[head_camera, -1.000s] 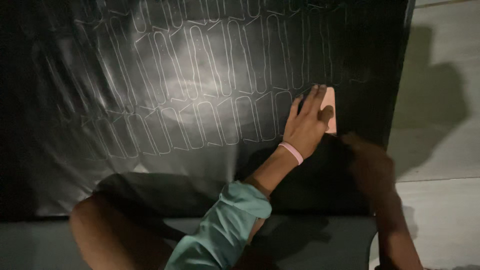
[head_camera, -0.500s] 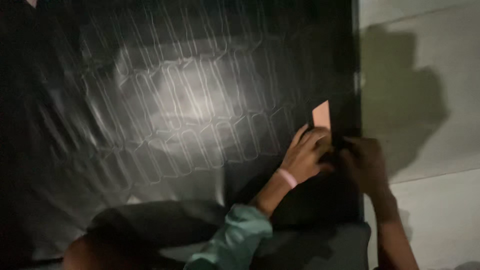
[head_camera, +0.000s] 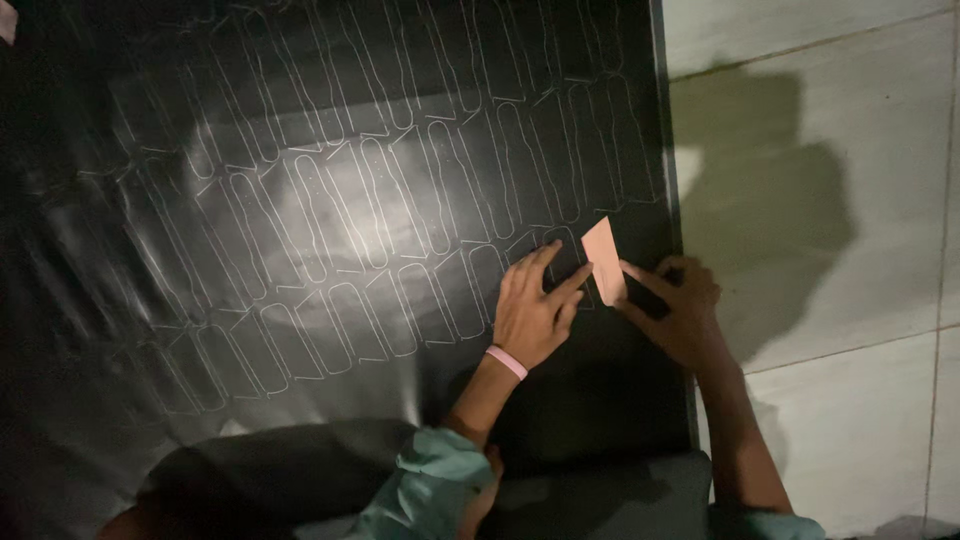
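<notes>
Two hands (head_camera: 535, 310), one template (head_camera: 605, 260), one sheet (head_camera: 300, 150)

black sheet (head_camera: 300, 200) cut off left, right hand (head_camera: 675, 320) in shadow

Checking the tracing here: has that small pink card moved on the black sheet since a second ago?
Yes. The pink card lay under the left hand; now it sits beyond the fingertips, tilted, closer to the black sheet's right edge.
</notes>
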